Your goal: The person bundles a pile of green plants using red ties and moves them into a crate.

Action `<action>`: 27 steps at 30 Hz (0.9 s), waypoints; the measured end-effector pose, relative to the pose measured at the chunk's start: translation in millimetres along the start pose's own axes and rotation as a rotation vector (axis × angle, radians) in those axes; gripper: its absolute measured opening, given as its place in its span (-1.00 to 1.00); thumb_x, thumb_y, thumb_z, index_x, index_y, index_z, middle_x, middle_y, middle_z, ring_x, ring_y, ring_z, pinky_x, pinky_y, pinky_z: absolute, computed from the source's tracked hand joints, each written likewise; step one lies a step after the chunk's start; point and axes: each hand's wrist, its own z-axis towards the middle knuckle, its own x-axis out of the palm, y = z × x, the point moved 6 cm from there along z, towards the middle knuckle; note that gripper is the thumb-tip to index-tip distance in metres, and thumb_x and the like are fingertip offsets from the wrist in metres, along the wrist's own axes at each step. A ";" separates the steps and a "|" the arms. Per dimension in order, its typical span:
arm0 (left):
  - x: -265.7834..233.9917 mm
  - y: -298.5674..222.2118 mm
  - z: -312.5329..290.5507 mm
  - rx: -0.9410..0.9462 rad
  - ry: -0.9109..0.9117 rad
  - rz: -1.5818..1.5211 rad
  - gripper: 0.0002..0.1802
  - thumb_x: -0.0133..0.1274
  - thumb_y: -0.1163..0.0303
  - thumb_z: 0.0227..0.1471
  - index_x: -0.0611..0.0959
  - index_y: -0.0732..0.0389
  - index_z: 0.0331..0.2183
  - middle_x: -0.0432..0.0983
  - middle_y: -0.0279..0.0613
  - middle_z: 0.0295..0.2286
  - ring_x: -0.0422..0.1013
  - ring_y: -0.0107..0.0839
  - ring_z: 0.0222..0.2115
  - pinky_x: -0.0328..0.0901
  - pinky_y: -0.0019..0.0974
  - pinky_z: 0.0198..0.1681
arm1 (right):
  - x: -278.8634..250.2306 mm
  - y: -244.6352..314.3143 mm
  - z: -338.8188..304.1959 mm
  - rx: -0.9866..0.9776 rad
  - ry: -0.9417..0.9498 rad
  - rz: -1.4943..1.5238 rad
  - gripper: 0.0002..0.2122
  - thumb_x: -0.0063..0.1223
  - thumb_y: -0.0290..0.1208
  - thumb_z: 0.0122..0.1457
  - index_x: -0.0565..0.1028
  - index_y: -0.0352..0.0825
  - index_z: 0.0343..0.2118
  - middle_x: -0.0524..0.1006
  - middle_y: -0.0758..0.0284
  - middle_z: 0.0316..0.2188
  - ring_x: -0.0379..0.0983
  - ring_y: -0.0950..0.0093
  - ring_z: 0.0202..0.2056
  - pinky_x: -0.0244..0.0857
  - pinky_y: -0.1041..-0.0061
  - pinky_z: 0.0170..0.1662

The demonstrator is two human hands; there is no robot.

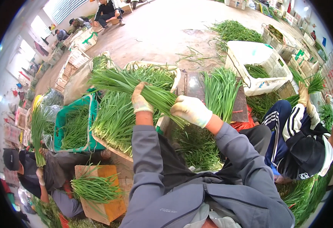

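A long bunch of garlic chives (pixel 115 81) is held up in front of me, slanting from upper left to lower right. My left hand (pixel 141 99), in a pale, stained glove, is closed around its middle. Gloved as well, my right hand (pixel 191 110) grips the lower right end, its fingertips partly hidden. Underneath and to the left, loose chives (pixel 115 117) fill a pale crate (pixel 177 79). Another pile of chives (pixel 221 93) lies on a dark board (pixel 193 86) just right of my hands.
A green crate (pixel 91 131) of chives stands left, near a wooden box (pixel 115 193) with chives on top. A white crate (pixel 257 86) sits right. Co-workers (pixel 307 144) sit close on both sides, each with chives in hand. Cut leaves (pixel 196 152) cover the floor by my legs.
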 end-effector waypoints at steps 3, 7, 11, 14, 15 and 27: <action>4.8 6.7 -2.8 -0.024 -0.006 0.006 -0.86 0.07 0.38 0.05 0.55 0.26 -0.37 0.49 -0.10 -0.44 0.45 -0.19 -0.43 0.42 -0.07 -0.29 | -26.3 -19.3 0.0 0.157 -0.300 0.266 -0.91 0.20 -0.42 0.00 0.57 -0.29 -0.42 0.50 0.26 -0.46 0.50 0.26 -0.34 0.40 0.39 -0.25; 6.1 11.0 -1.9 0.011 -0.007 0.000 -0.86 0.07 0.42 0.04 0.56 0.29 -0.37 0.49 -0.11 -0.44 0.45 -0.18 -0.41 0.43 -0.07 -0.29 | 3.0 -8.0 5.4 0.122 -0.050 0.024 -0.79 0.24 -0.40 0.00 0.57 -0.21 -0.26 0.51 0.27 -0.42 0.52 0.26 -0.32 0.40 0.40 -0.24; 10.7 18.1 -4.8 0.017 0.056 0.050 -0.85 0.11 0.47 0.01 0.56 0.34 -0.35 0.49 -0.10 -0.44 0.47 -0.18 -0.41 0.44 -0.12 -0.29 | 12.3 -18.7 3.1 0.247 0.004 -0.021 -0.63 0.17 -0.36 0.06 0.46 -0.11 -0.02 0.50 0.23 -0.33 0.50 0.22 -0.26 0.38 0.33 -0.18; 9.0 17.6 -5.6 -0.011 0.054 0.023 -0.85 0.11 0.51 -0.01 0.56 0.36 -0.33 0.50 -0.10 -0.43 0.47 -0.20 -0.43 0.44 -0.15 -0.31 | 13.1 -23.4 3.1 0.260 0.118 -0.071 -0.61 0.15 -0.35 0.08 0.44 -0.08 0.02 0.49 0.22 -0.33 0.49 0.20 -0.23 0.37 0.32 -0.17; 8.1 17.0 -5.9 -0.023 0.054 0.044 -0.84 0.10 0.52 0.00 0.56 0.36 -0.32 0.50 -0.10 -0.43 0.47 -0.20 -0.44 0.45 -0.15 -0.32 | 13.0 -22.9 3.4 0.259 0.146 -0.086 -0.62 0.16 -0.36 0.07 0.45 -0.08 0.00 0.49 0.22 -0.33 0.49 0.20 -0.24 0.37 0.32 -0.18; 20.0 17.7 -13.9 0.007 0.027 0.083 -0.85 0.08 0.52 0.01 0.55 0.35 -0.31 0.49 -0.11 -0.44 0.46 -0.22 -0.44 0.44 -0.14 -0.34 | 11.2 -30.9 -3.5 0.100 0.126 -0.056 -0.84 0.20 -0.39 0.01 0.50 -0.18 -0.31 0.47 0.27 -0.39 0.47 0.22 -0.31 0.38 0.36 -0.25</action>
